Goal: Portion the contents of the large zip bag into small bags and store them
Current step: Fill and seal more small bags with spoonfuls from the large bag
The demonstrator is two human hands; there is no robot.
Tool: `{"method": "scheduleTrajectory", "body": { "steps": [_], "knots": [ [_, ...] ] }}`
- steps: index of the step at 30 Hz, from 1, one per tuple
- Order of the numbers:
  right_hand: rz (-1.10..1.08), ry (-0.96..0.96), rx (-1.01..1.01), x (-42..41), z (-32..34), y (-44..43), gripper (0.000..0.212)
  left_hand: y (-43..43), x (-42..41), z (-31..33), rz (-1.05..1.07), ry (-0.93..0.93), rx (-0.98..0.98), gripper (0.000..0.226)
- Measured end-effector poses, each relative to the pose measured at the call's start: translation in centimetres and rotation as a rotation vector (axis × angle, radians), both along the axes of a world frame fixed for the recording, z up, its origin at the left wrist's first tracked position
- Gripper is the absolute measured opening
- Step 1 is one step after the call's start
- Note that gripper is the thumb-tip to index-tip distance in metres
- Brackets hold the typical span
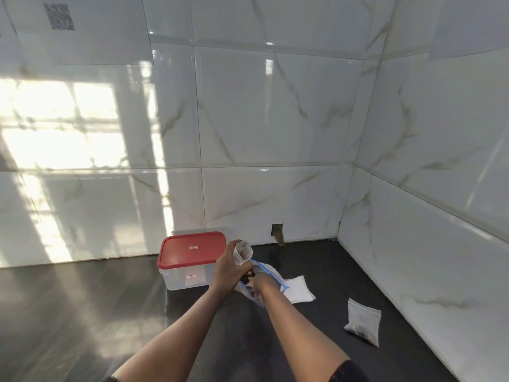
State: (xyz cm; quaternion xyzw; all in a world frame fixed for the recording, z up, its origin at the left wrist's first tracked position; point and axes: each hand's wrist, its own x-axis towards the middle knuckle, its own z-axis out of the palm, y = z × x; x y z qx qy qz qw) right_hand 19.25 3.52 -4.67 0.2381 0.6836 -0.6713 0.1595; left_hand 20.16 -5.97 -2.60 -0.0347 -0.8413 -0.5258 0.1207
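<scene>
**Portioning under way: small bag being filled from large bag**

Noted left hand (227, 268) gripping small bag (243, 252) by the neck, mouth up, over large zip bag (274, 275) at mid table (82, 312), just right of red-lidded container (192, 260). Found right hand (261, 281) inside the large bag; could not establish its fingers' state through the plastic. Recorded one filled bag (363, 322) near right and spare empties (300, 289) beyond. Recommend holding the small mouth wide above the large bag, lifting modest pinches, and matching the filled bag's portion.

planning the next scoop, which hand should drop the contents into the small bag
Right, likely: the right hand reaches into the large zip bag, while the left hand grips the small bag, mouth up.
</scene>
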Motion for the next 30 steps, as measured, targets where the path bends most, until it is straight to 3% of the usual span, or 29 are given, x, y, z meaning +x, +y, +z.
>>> {"method": "scheduleTrajectory", "body": {
  "steps": [2,5,14,19,21,24,30],
  "knots": [
    [-0.036,-0.012,-0.029,-0.5,0.1,0.0,0.018,-0.1,0.0,0.0,-0.005,-0.002,0.006,0.052],
    [-0.055,-0.039,-0.176,-1.4,-0.6,-0.1,0.027,0.0,0.1,0.0,-0.005,-0.003,0.004,0.051],
    [-0.049,-0.022,-0.052,-1.9,-1.1,0.6,0.016,1.2,0.1,0.1,-0.011,-0.047,-0.052,0.052],
    [-0.05,0.086,0.109,-0.3,0.5,1.0,0.031,2.0,-0.4,1.5,-0.012,-0.058,-0.096,0.054],
    [-0.006,0.119,0.146,0.2,1.0,1.1,0.028,2.0,-0.7,1.9,-0.055,-0.062,-0.16,0.057],
    [0.051,0.16,0.366,-0.2,0.4,1.1,0.028,2.2,-1.0,2.0,-0.091,-0.068,-0.223,0.06],
    [0.141,0.158,0.616,0.6,0.2,1.6,0.033,3.0,-0.7,1.6,-0.057,-0.077,-0.149,0.055]
  ]
}}
